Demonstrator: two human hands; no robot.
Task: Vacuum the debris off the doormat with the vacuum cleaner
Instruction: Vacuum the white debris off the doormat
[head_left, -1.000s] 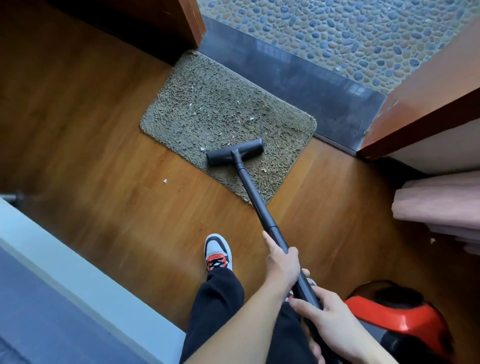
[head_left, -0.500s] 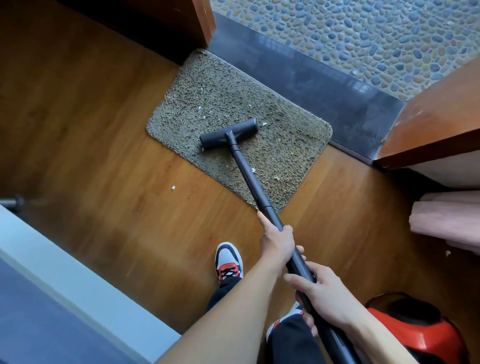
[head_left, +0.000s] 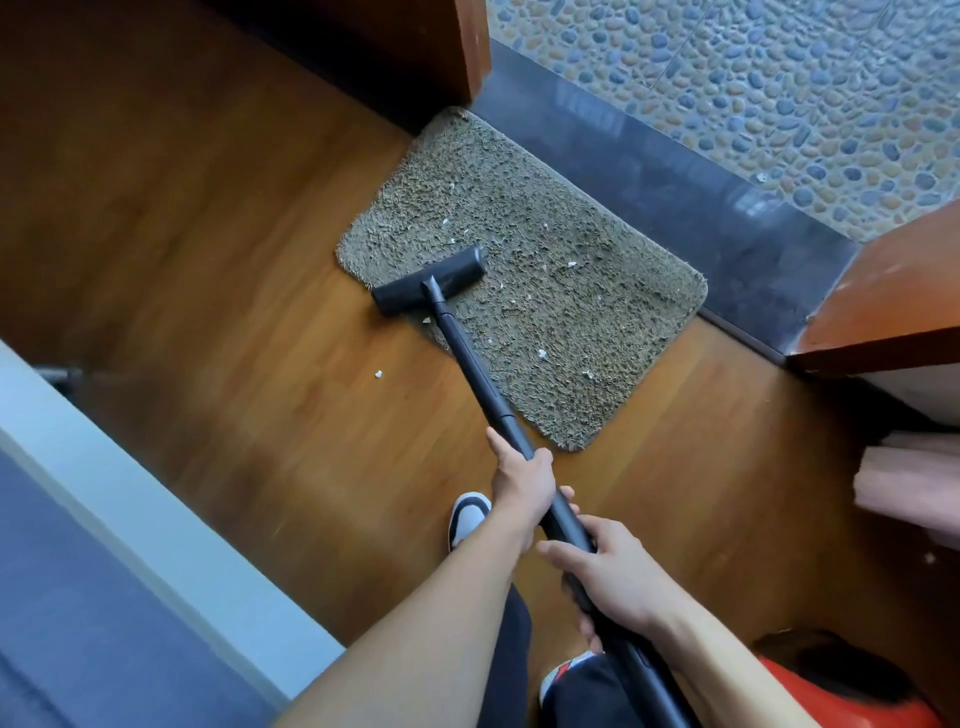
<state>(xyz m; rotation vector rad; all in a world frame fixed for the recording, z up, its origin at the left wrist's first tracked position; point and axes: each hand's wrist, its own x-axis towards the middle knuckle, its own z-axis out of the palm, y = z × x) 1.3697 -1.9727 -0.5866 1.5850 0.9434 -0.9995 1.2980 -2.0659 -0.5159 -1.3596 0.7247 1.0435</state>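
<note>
A shaggy olive-brown doormat (head_left: 561, 291) lies on the wooden floor against a dark threshold. Small white scraps of debris (head_left: 542, 353) are scattered over it. The black vacuum floor head (head_left: 428, 280) rests on the mat's near-left edge, half over the floor. Its black wand (head_left: 470, 364) runs back toward me. My left hand (head_left: 522, 480) is wrapped around the wand lower down. My right hand (head_left: 605, 574) holds the wand just behind it. The red vacuum body (head_left: 852, 696) sits at the bottom right.
One white scrap (head_left: 378, 373) lies on the wood floor (head_left: 208, 260) left of the mat. A dark stone threshold (head_left: 675, 192) and pebble paving (head_left: 779, 78) lie beyond. A wooden door frame (head_left: 467, 47) and door (head_left: 893, 301) flank the mat. Pale skirting (head_left: 130, 514) runs along the left. My shoe (head_left: 467, 517) stands near the wand.
The floor head slid from the mat's middle toward its near-left edge. My view has moved closer, and both hands keep their hold on the wand.
</note>
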